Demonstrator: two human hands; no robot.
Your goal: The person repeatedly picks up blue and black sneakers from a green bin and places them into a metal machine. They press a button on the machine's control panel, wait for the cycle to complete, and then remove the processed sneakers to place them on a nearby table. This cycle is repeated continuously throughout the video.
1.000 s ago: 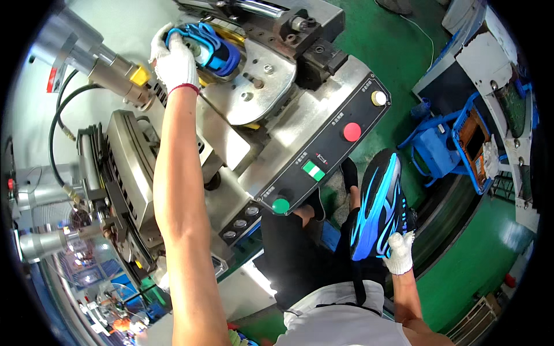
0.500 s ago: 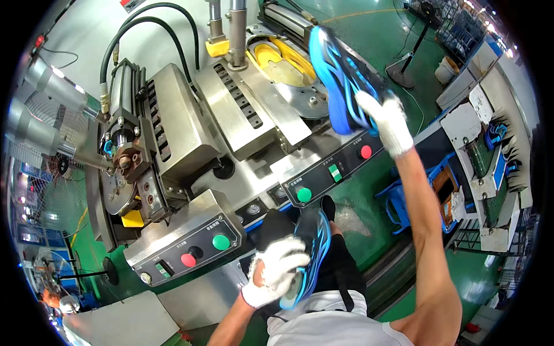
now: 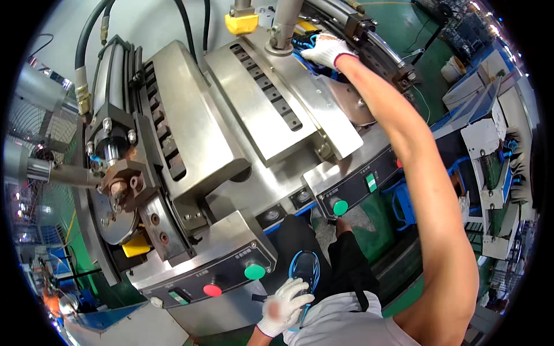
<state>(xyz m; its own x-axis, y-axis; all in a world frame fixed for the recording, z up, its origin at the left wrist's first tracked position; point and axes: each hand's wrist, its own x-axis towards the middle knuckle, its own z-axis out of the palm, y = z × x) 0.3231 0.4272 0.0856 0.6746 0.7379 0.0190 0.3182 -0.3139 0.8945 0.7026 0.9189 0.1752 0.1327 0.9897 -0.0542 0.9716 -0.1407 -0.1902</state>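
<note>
In a white glove, my right hand [image 3: 330, 51] reaches far forward with its fingers curled onto a blue-and-black shoe [image 3: 302, 41]. That shoe sits in the right-hand station of a steel machine [image 3: 262, 98], partly hidden by the glove and a metal post. My left hand [image 3: 284, 307], also gloved in white, is low near my lap. It grips a second blue-and-black shoe [image 3: 309, 265], which lies over my thigh with its far end pointing away from me.
Control panels with green buttons [image 3: 254, 271] and a red button [image 3: 212, 289] line the machine's near edge. A yellow block [image 3: 241, 24] hangs beside the post. Hydraulic cylinders [image 3: 111, 86] flank the left station. A blue stool [image 3: 402, 202] and a rack [image 3: 487, 167] stand right.
My right hand has carried its shoe forward and left, from beside the machine into the right station. My left hand has moved slightly down with the other shoe. The view has shifted closer to the machine.
</note>
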